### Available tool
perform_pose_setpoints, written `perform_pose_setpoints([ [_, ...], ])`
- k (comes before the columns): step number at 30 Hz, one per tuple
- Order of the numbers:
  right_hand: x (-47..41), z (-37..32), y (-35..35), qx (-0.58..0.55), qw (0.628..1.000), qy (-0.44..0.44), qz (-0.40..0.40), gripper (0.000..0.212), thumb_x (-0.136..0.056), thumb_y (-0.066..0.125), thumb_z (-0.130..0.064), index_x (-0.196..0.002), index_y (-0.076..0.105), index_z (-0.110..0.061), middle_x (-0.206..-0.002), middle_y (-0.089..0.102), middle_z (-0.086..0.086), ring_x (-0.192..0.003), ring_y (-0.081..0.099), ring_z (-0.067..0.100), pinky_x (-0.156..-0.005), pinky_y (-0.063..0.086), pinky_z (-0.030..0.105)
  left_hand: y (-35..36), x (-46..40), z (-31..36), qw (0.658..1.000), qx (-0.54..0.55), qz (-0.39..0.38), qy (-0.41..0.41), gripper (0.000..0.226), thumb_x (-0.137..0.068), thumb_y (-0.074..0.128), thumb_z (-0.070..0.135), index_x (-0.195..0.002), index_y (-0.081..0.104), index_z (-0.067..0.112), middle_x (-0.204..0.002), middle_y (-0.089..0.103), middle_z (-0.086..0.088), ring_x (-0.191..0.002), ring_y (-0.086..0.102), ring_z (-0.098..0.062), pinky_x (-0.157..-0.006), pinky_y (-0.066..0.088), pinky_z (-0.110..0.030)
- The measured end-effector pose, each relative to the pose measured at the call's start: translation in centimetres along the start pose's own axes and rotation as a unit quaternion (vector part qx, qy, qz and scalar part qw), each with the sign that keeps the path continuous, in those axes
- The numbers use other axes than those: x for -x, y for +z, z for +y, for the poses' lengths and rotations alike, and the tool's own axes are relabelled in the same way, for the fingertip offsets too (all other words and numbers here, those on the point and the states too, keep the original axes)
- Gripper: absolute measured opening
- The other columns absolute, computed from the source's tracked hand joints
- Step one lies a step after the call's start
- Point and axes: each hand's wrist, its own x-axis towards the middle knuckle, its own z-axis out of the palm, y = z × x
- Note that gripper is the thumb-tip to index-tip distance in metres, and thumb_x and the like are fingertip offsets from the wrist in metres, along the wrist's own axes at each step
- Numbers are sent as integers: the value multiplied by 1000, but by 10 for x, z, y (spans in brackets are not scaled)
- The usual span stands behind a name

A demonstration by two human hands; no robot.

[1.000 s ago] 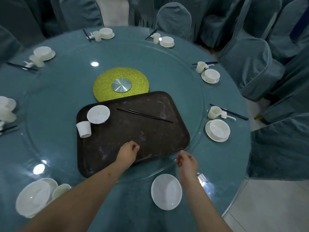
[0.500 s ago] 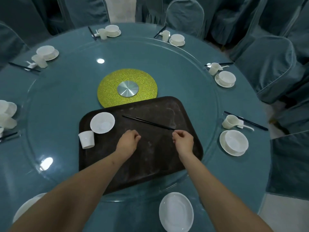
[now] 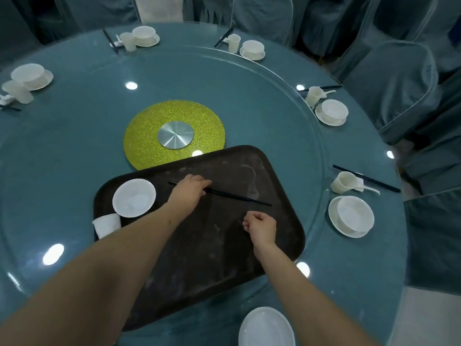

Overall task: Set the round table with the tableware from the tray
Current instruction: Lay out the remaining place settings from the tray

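A dark brown tray (image 3: 249, 176) lies on the glass turntable of the round table. On it are a white bowl (image 3: 134, 198), a white cup (image 3: 107, 225) at its left edge and a pair of black chopsticks (image 3: 239, 198). My left hand (image 3: 189, 189) lies over the left part of the chopsticks with its fingers curled round them. My right hand (image 3: 260, 227) hovers over the tray just below the chopsticks' right end, loosely curled and holding nothing. A white plate (image 3: 267, 328) sits alone at the near table edge.
Place settings with plate, bowl, cup and chopsticks ring the table, the nearest at the right (image 3: 351, 217). A yellow disc (image 3: 149, 136) marks the turntable's centre. Covered chairs (image 3: 389, 83) stand close round the far and right sides.
My left hand moved up from the tray's middle onto the chopsticks. My right hand went to the chopsticks' right end, then drew back a little. The view tilted towards the table.
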Motion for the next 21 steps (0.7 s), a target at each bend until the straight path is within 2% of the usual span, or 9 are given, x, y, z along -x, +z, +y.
perform_pose_setpoints([
  [5,-1,6,2,-11,1000,9,1,13,-97,62,-10,-102,72,-16,-91,74,5,-87,71,17,-91,59,37,7,1,-1,1000,-25,2,8,35,-100,53,17,-134,59,24,-120,52,-3,-111,47,-24,-89,51,-41],
  [10,1,4,4,-8,1000,10,-2,13,-97,62,-12,-104,71,-18,-92,73,4,-90,70,17,-93,58,36,7,6,1,1000,-25,-1,3,18,-98,54,17,-114,62,20,-110,51,-1,-105,49,-21,-81,50,-39],
  [17,2,-2,2,-2,999,31,-17,12,-97,63,-14,-106,69,-19,-97,72,3,-94,68,18,-97,57,39,4,3,13,995,-82,-52,-22,22,-94,57,7,-115,56,13,-114,50,-6,-111,48,-25,-86,51,-40],
  [21,8,-10,-2,-29,999,30,-27,9,-95,67,-12,-102,71,-18,-96,73,6,-93,71,20,-92,60,38,1,8,20,996,-16,-63,-68,18,-98,54,12,-114,58,9,-115,51,-9,-111,51,-28,-89,48,-39],
])
